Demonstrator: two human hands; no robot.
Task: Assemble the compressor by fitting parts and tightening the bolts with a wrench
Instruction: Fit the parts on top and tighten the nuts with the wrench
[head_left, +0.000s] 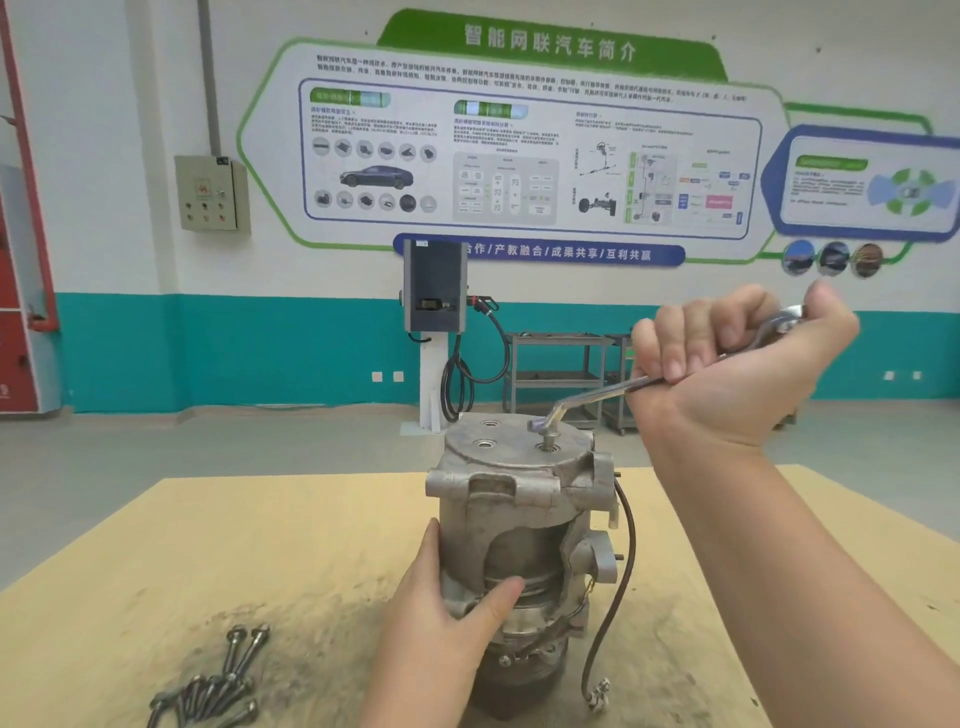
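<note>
One bolt (549, 442) is under your wrench (597, 397) atop the compressor (524, 525), upright mid-table (260, 545). Right hand (727, 364) fisted round the handle; left hand (457, 608) clasping the body. The ring seems fully seated—check, then pull smoothly.

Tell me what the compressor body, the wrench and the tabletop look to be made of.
Compressor body: likely cast aluminium, dull grey, rough, grimy.
Wrench: probably steel, bright plated, with glinting highlights.
Tabletop: apparently wood or fibreboard, matte tan, smudged dark near the loose bolts.
</note>
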